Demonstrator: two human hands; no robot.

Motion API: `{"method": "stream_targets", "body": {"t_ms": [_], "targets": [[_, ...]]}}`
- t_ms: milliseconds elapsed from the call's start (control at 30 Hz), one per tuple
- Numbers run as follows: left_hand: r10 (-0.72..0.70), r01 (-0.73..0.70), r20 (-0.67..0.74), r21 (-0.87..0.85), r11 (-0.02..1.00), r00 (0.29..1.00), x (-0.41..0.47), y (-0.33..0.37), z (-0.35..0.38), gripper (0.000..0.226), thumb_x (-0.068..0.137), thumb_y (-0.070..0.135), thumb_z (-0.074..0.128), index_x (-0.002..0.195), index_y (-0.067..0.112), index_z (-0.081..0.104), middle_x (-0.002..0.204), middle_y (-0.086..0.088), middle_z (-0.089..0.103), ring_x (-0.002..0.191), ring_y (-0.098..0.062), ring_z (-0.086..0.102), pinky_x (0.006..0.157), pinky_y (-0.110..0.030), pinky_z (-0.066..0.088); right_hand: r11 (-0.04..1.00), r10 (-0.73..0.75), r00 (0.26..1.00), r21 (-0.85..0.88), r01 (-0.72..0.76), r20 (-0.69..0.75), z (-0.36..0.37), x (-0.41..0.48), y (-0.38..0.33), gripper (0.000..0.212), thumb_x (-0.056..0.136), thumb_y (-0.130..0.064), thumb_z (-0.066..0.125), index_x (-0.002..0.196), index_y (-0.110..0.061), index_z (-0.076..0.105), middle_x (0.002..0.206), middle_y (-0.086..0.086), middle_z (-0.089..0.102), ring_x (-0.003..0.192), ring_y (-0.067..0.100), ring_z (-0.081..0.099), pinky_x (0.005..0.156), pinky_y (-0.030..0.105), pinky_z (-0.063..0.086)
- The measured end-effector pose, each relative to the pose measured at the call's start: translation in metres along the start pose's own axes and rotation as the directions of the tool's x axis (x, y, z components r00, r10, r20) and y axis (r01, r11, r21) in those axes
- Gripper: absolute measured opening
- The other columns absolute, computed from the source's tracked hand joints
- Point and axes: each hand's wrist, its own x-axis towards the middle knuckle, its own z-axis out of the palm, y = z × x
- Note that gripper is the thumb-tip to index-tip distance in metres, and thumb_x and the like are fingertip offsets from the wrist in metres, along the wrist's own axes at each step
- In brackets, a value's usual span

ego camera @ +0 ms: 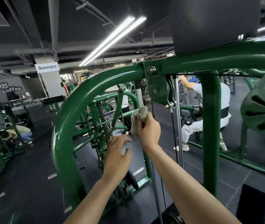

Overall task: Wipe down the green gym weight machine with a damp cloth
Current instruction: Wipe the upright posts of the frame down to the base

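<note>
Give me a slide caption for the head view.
Right hand grips a cloth against a chrome rod of the green machine; left hand open.

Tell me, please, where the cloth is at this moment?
In the head view the cloth sits near centre, gripped by the right hand against the chrome guide rod, below the curved green frame tube.

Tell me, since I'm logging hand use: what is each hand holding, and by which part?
The right hand grips the bunched grey cloth around its lower half, against the chrome rod. The left hand holds nothing; its fingers are loosely spread.
</note>
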Motion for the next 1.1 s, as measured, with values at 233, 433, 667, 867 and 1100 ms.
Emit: {"method": "stream_targets", "body": {"t_ms": [233, 433, 667, 867, 1100], "targets": [[-0.110, 0.108, 0.160, 0.020, 0.994, 0.981, -0.008, -0.017, 0.007, 0.031, 0.098, 0.013, 0.060, 0.121, 0.033, 0.062, 0.121, 0.022, 0.051, 0.119, -0.004, 0.048, 0.097, -0.025, 0.038, 0.995, 0.020, 0.997, -0.099, -0.013, 0.070, -0.011, -0.005, -0.006, 0.022, 0.099, -0.032, 0.059, 0.099, -0.011, 0.052, 0.090, 0.011, 0.073, 0.079, 0.035, 0.069, 0.063, 0.042, 0.051], [-0.129, 0.149, 0.111, -0.195, 0.969, 0.985, 0.012, -0.013, 0.010, 0.034, 0.098, 0.007, 0.059, 0.125, 0.026, 0.064, 0.125, 0.014, 0.059, 0.108, 0.005, 0.057, 0.091, -0.021, 0.046, 0.989, -0.142, 0.985, 0.028, 0.146, -0.101, -0.022, 0.056, -0.071, 0.028, 0.095, -0.021, 0.060, 0.115, -0.002, 0.062, 0.100, 0.008, 0.075, 0.084, 0.025, 0.074, 0.077, 0.044, 0.063], [-0.289, 0.306, 0.099, -0.349, 0.886, 0.952, 0.019, -0.030, 0.055, 0.041, 0.094, 0.000, 0.054, 0.114, 0.035, 0.060, 0.107, 0.016, 0.066, 0.089, 0.000, 0.064, 0.065, -0.012, 0.043, 0.991, -0.106, 0.994, -0.082, 0.106, 0.014, 0.001, 0.003, 0.012, 0.031, 0.094, -0.024, 0.060, 0.119, -0.007, 0.055, 0.092, 0.010, 0.074, 0.078, 0.035, 0.070, 0.061, 0.044, 0.055], [-0.451, 0.475, 0.150, -0.317, 0.821, 0.880, -0.014, -0.078, 0.108, 0.042, 0.092, 0.001, 0.050, 0.116, 0.032, 0.064, 0.099, 0.024, 0.065, 0.091, -0.003, 0.061, 0.070, -0.016, 0.041, 0.992, 0.025, 0.997, -0.124, -0.015, 0.079, 0.031, -0.090, 0.108, 0.043, 0.092, -0.030, 0.053, 0.131, -0.014, 0.057, 0.077, 0.004, 0.072, 0.067, 0.030, 0.068, 0.057, 0.037, 0.050], [-0.563, 0.628, 0.284, -0.263, 0.733, 0.776, -0.072, -0.120, 0.135, 0.038, 0.093, 0.000, 0.053, 0.116, 0.027, 0.066, 0.108, 0.007, 0.071, 0.105, -0.021, 0.066, 0.085, -0.029, 0.048, 0.943, 0.319, 0.944, -0.127, -0.307, 0.088, 0.041, -0.155, 0.139, 0.031, 0.094, -0.019, 0.056, 0.124, -0.019, 0.061, 0.087, 0.004, 0.073, 0.081, 0.033, 0.068, 0.063, 0.033, 0.043]]}}
